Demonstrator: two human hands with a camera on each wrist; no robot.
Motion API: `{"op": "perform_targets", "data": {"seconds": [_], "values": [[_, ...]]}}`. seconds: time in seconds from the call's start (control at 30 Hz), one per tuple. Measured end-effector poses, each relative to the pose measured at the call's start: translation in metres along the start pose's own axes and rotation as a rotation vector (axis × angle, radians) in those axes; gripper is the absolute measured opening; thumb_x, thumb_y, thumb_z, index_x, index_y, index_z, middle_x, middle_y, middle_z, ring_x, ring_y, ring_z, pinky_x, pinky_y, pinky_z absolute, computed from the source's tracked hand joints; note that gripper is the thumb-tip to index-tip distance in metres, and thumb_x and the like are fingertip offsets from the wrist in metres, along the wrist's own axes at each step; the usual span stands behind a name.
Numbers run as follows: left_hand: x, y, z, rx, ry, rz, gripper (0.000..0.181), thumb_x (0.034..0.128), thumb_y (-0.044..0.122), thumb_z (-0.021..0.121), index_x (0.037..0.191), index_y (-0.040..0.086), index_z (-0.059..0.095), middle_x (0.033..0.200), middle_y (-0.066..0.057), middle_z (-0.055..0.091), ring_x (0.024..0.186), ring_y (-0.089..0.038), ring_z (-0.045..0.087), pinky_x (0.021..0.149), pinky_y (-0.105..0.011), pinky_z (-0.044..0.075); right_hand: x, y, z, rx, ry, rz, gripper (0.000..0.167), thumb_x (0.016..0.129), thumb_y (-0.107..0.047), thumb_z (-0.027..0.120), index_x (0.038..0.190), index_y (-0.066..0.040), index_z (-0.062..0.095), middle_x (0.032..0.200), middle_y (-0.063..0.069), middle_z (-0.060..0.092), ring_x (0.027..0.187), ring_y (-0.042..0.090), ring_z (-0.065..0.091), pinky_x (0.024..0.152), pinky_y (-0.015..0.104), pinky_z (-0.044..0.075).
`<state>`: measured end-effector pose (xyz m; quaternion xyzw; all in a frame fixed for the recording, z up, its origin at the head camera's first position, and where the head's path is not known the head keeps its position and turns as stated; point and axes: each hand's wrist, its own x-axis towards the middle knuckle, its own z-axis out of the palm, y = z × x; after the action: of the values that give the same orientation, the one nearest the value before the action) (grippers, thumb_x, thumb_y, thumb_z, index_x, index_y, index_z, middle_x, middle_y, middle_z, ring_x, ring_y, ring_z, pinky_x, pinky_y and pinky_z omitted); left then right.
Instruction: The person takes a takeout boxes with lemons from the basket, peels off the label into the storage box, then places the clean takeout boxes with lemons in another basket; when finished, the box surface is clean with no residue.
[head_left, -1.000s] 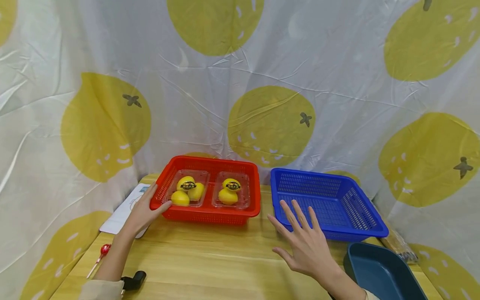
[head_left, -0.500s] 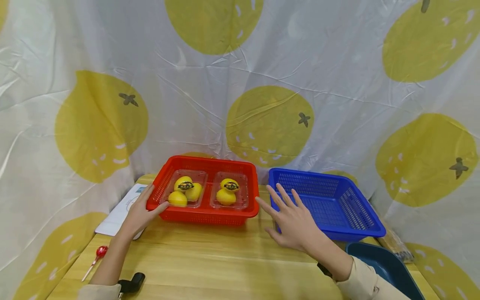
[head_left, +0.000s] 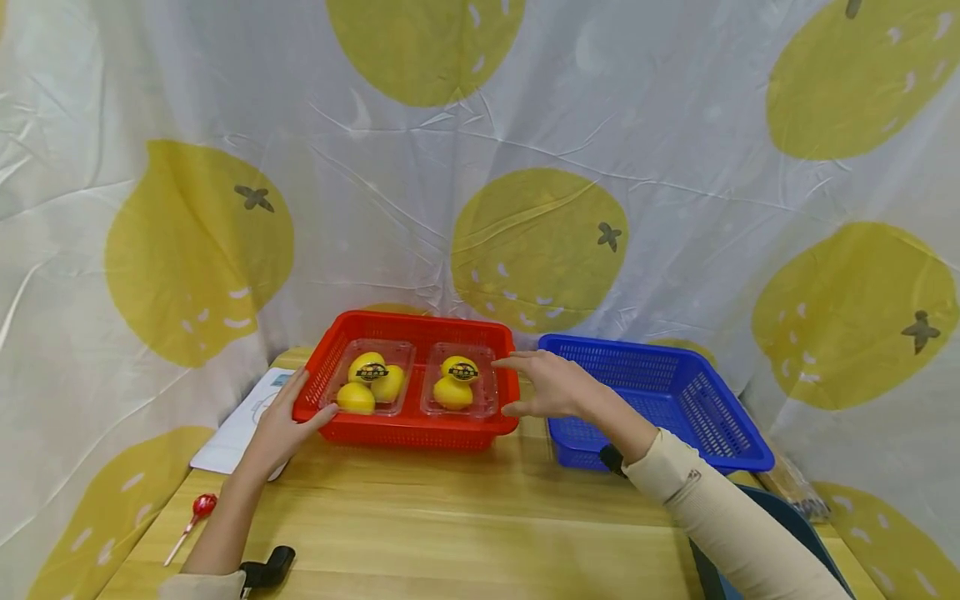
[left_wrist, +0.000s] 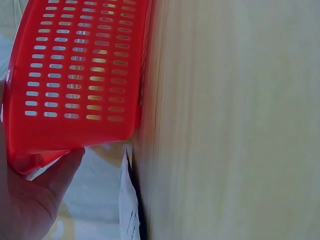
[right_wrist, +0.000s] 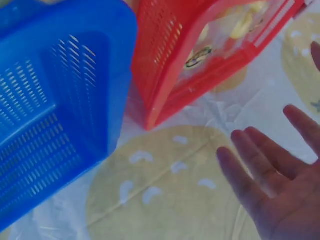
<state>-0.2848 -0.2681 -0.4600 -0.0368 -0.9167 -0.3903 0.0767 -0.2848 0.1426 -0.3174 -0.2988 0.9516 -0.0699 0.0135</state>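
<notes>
looking at the red basket on the wood table, long axis running side to side across us: our left hand is closer, gripping the near left corner, while our right hand, thumb and fingers spread apart, hangs just by the right end.

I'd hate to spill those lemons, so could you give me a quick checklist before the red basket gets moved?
1. Left grip on the red basket: ok, holding its near left corner.
2. Right grip on the basket: not ok, fingers spread and clear of it in the right wrist view.
3. Three-lemon pack and two-lemon pack inside: ok.
4. Pack lids fastened: cannot tell.
5. Gap to the blue basket: ok, narrow but visible.
</notes>
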Motion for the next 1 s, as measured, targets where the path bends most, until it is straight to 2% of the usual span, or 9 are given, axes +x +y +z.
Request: {"op": "perform_targets", "data": {"seconds": [0.1,0.23,0.47,0.6,0.7,0.8,0.87,1.0], "values": [[-0.001,-0.001,-0.002,0.008,0.010,0.003,0.094,0.0898,0.056,0.058,0.157,0.009,0.012,0.162,-0.023,0.015,0.141,-0.052,0.023,0.105,-0.074,0.029,0.019,0.000,0.000,0.072,-0.013,0.014,0.078,0.080,-0.048,0.075,0.145,-0.018,0.046,0.142,0.011,0.054,0.131,0.032,0.051,0.106,0.051,0.045],[-0.002,-0.002,-0.003,0.013,0.021,0.005,0.095,0.0895,0.056,0.058,0.157,0.008,0.013,0.162,-0.023,0.015,0.141,-0.052,0.023,0.104,-0.074,0.028,0.041,-0.001,0.001,0.183,-0.058,0.082,0.087,0.079,-0.053,0.073,0.148,-0.011,0.040,0.139,0.011,0.056,0.126,0.030,0.055,0.104,0.048,0.047],[-0.002,-0.004,-0.003,0.006,0.024,-0.005,0.095,0.0893,0.056,0.059,0.157,0.009,0.012,0.162,-0.022,0.015,0.141,-0.052,0.025,0.104,-0.073,0.031,0.076,0.000,-0.004,0.318,-0.081,0.196,0.088,0.079,-0.058,0.071,0.144,-0.006,0.045,0.135,0.010,0.060,0.121,0.026,0.059,0.103,0.043,0.049],[0.000,-0.005,-0.002,0.005,0.035,0.003,0.094,0.0893,0.055,0.059,0.157,0.008,0.014,0.162,-0.022,0.015,0.141,-0.052,0.025,0.104,-0.074,0.030,0.093,0.004,-0.004,0.412,-0.077,0.250,0.089,0.078,-0.061,0.069,0.144,-0.005,0.046,0.142,0.011,0.054,0.129,0.029,0.053,0.106,0.046,0.046],[0.001,-0.005,0.000,-0.001,0.045,0.011,0.094,0.0889,0.055,0.060,0.156,0.007,0.016,0.162,-0.021,0.016,0.141,-0.051,0.025,0.104,-0.073,0.030,0.103,0.008,-0.001,0.412,-0.059,0.274,0.084,0.078,-0.062,0.069,0.138,-0.006,0.053,0.135,0.011,0.059,0.122,0.029,0.057,0.103,0.045,0.048],[0.001,-0.004,0.003,-0.008,0.046,0.014,0.094,0.0885,0.055,0.061,0.156,0.006,0.017,0.162,-0.021,0.017,0.141,-0.051,0.026,0.105,-0.072,0.032,0.112,0.011,0.005,0.392,-0.042,0.294,0.071,0.077,-0.062,0.068,0.118,-0.004,0.064,0.111,0.009,0.067,0.103,0.027,0.063,0.092,0.042,0.053],[0.001,-0.003,0.004,-0.011,0.045,0.012,0.094,0.0882,0.055,0.061,0.156,0.006,0.018,0.162,-0.021,0.017,0.141,-0.050,0.026,0.104,-0.071,0.033,0.116,0.011,0.010,0.406,-0.044,0.307,0.066,0.079,-0.062,0.067,0.108,-0.003,0.066,0.101,0.010,0.066,0.096,0.028,0.063,0.088,0.042,0.054],[0.000,-0.001,0.005,-0.013,0.041,0.009,0.095,0.0881,0.056,0.061,0.156,0.007,0.017,0.162,-0.021,0.017,0.140,-0.051,0.027,0.102,-0.069,0.037,0.124,0.008,0.020,0.436,-0.039,0.334,0.068,0.080,-0.062,0.066,0.116,-0.004,0.064,0.111,0.013,0.067,0.105,0.030,0.062,0.093,0.042,0.053]]}}
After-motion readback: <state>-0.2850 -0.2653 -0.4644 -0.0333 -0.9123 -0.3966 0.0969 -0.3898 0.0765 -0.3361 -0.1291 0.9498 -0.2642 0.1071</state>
